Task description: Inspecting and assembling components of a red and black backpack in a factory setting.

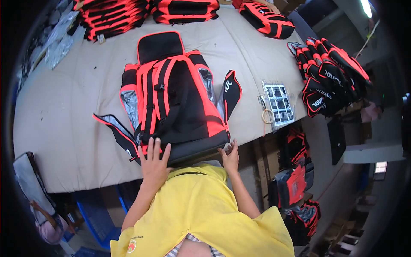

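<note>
A large black backpack with bright red-orange trim [188, 103] lies flat on the cloth-covered table [64, 128], straps and buckle upward, its top flap [160, 46] folded out to the far side. Silver-lined side pockets hang unzipped on both sides, one flap [231, 94] spread to the right and another [113, 124] to the left. My left hand [155, 165] rests on the near left corner of the backpack, fingers stretched and apart. At its near right corner, my right hand [231, 157] has thumb and fingers pinched together; what is between them is too small to make out.
Stacks of similar backpacks [113, 17] stand at the far edge, with another bag [267, 19] near a person's hand. To the right lie a clear sheet with dark pieces [279, 103], a tape roll [267, 116] and piled bags [329, 77]. Blue crates [94, 218] sit below the table.
</note>
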### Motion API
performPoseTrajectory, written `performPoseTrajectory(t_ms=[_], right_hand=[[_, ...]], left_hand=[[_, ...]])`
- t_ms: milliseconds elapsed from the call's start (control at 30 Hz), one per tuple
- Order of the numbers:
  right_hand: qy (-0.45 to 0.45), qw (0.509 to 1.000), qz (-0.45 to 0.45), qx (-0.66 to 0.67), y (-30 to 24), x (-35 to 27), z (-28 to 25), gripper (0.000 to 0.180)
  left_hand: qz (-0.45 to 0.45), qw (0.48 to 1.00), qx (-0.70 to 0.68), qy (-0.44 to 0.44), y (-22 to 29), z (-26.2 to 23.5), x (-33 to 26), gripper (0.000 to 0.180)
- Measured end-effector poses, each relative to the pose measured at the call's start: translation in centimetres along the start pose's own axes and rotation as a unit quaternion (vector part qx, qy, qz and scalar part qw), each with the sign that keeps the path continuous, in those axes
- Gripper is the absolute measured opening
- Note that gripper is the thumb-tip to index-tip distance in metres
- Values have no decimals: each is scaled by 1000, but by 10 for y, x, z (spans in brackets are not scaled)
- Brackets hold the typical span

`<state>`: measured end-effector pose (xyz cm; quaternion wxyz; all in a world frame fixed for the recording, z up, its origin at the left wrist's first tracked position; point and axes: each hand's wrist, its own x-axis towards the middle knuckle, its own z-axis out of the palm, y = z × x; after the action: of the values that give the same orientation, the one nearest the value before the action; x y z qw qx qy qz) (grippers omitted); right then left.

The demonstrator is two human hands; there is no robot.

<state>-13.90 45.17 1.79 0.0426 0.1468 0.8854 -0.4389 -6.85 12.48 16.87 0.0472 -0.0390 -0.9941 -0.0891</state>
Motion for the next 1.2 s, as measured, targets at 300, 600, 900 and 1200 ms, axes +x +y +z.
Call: performPoseTrajectory(t_ms=[300, 600, 900, 1200], right_hand=[[-132, 988, 34, 73, -6, 1, 5, 88], [-229, 900, 229, 293, 18, -7, 35, 67], [-332, 599, 285, 671, -37, 18, 90, 38], [-62, 862, -190, 466, -332, 114, -63, 43]], left_hand=[[-31, 954, -189, -229, -105, 0, 148, 48], [-20, 883, -314, -349, -147, 53, 206, 52], [65, 988, -125, -57, -43, -64, 159, 28], [-8, 856, -293, 425, 3, -80, 117, 33]])
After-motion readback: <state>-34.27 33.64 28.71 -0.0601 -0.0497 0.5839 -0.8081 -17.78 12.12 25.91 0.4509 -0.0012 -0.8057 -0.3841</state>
